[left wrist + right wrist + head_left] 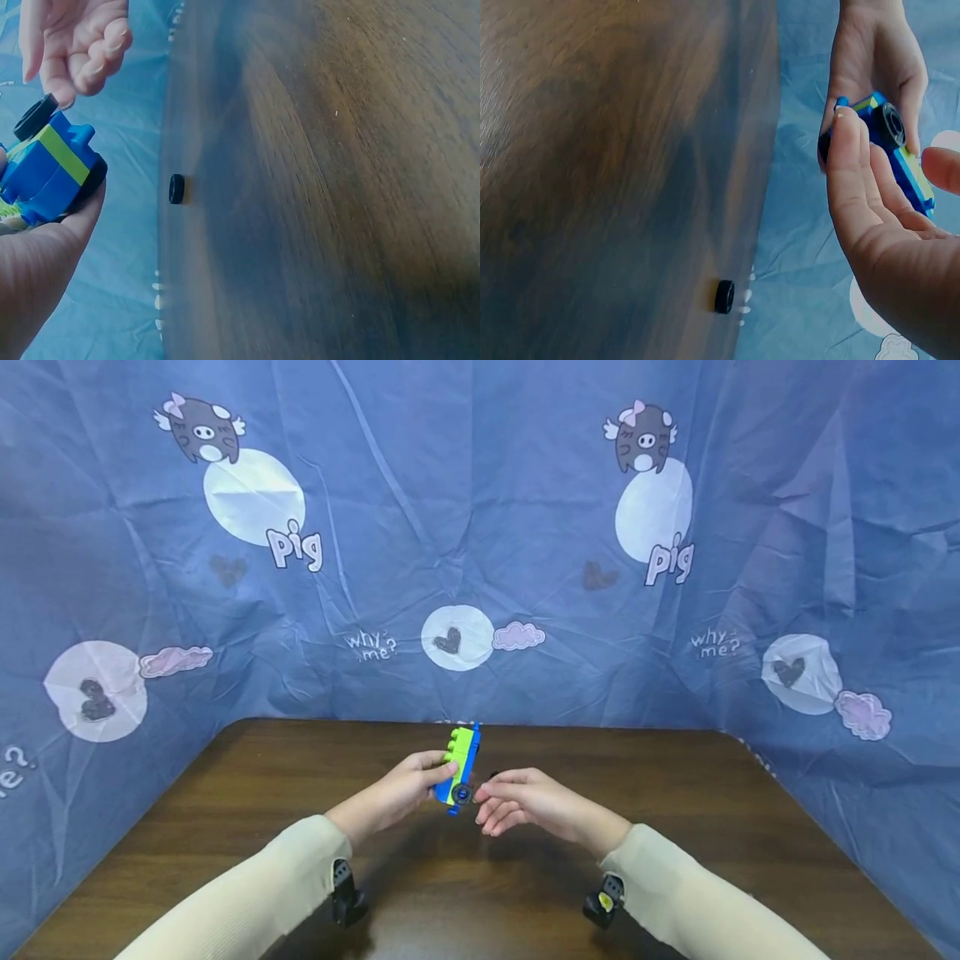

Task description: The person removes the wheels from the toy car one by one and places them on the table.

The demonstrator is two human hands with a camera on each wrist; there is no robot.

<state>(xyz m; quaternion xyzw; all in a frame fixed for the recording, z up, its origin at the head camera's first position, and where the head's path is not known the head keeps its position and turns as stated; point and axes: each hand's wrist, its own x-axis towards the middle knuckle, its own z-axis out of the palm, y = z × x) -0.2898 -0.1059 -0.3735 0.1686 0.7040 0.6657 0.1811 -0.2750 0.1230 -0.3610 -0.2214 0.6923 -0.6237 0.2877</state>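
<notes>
Head view: toy car (pixel 461 767) of blue and green bricks, held above the middle of the table (pixel 225 827), tilted with its underside toward the person's right.
Mounted wheel: black wheel (pixel 892 125) already seated on the car's near end, seen clearly from the right wrist.
Left hand: left hand (pixel 401 789) wrapped round the car body, fingers curled underneath and thumb on the green top; in the left wrist view cradles the blue block (pixel 46 171) in the palm.
Right hand: right hand (pixel 525 802) just beside the car, fingers loosely bent and slightly apart, fingertips (pixel 845 127) near the mounted wheel, pinching nothing that can be made out.
Loose wheel: second black wheel (pixel 176 188) standing on edge on the table near its far edge, well apart from both hands, also visible from the right wrist (pixel 724 296).
Backdrop: blue cloth (pixel 480 527) with pig prints hung behind and beside the table.
Doing it well: keep the left grip firm and the car steady, with the empty axle side turned toward the right hand.
Fetching: better to pick the loose wheel by its rim with thumb and forefinger, since it stands on edge and would likely roll at a nudge.
Seating: line the hub up squarely with the axle, then press straight on against the left palm's support.
Risk: a skewed push could probably pop the green bricks loose or twist the car in the grip.
</notes>
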